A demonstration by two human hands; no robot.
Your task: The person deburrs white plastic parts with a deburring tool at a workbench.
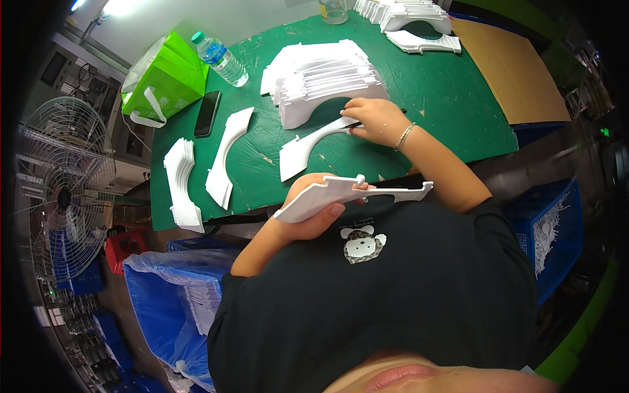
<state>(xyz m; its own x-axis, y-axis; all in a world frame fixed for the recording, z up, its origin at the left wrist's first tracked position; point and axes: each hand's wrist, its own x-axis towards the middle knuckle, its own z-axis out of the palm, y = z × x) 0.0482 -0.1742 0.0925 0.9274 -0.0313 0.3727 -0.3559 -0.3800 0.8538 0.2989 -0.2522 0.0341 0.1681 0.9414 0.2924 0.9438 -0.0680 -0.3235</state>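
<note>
My left hand is closed around a white curved plastic part, held up in front of my shirt. Its narrow end points right, with a small knob on the upper edge. Over the table my right hand is closed on a slim dark tool, mostly hidden by the fingers. Those fingers are at the upper end of another white curved part lying flat; whether they grip it too I cannot tell. Just beyond stands a large stack of similar white parts.
Left on the green table are two smaller piles of white parts, a phone, a water bottle and a green bag. Cardboard lies right. Blue crates and a fan flank me.
</note>
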